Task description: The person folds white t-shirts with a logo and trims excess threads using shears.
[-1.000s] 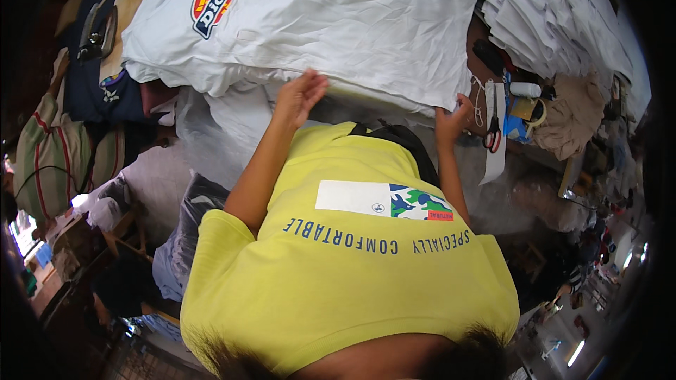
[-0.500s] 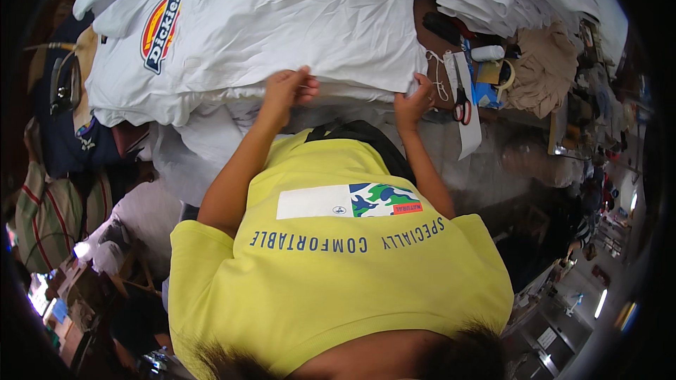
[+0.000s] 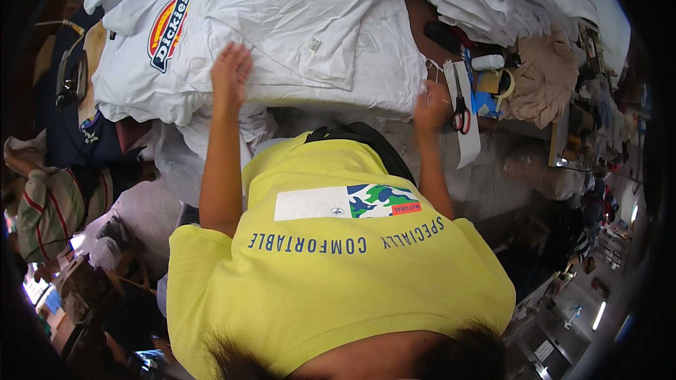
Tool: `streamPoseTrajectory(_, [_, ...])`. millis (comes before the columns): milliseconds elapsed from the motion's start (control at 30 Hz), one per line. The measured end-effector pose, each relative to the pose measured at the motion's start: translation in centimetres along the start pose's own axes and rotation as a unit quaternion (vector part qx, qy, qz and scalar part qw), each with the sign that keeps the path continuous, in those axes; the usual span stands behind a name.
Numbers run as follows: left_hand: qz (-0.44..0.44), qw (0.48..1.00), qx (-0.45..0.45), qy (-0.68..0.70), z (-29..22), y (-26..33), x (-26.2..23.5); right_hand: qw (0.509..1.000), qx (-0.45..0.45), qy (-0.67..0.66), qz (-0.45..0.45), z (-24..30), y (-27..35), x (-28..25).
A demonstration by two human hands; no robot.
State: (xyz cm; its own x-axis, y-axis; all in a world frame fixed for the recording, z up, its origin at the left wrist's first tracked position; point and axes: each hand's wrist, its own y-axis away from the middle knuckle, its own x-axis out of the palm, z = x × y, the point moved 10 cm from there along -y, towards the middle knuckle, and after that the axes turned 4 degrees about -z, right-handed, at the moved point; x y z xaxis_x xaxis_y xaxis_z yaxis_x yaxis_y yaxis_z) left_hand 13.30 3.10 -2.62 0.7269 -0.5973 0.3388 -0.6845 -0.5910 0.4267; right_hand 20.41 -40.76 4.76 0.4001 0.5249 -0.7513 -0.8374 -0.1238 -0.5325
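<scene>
Fingers (image 3: 236, 56) flat on white shirt (image 3: 317, 35) (right hand (image 3: 429, 109) at edge).

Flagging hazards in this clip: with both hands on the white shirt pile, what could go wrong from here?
1. The red-handled scissors lie just beside the right hand; a sideways sweep could catch the blades.
2. The white garment pile overhangs the table's near edge where the left hand presses; pulling might slide shirts off.
3. Small clutter by the scissors, such as the white bottle, could be knocked over if the fabric shifts.
</scene>
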Motion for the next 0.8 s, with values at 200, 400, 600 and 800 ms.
streamPoseTrajectory(200, [0.024,0.996,-0.082,0.013,5.3,2.1,1.1,0.959,0.174,0.208,0.084,-11.6,2.7,-3.4])
streamPoseTrajectory(400, [0.049,0.993,-0.103,0.015,5.9,1.6,3.7,0.941,0.261,0.158,0.145,-15.2,3.5,-3.8])
streamPoseTrajectory(600, [0.055,0.990,-0.131,0.025,8.1,1.4,5.0,0.928,0.288,0.107,0.213,-15.6,3.3,-2.8])
streamPoseTrajectory(800, [0.072,0.990,-0.104,0.062,7.6,1.0,5.1,0.767,0.372,-0.485,0.197,-6.2,2.5,0.3])
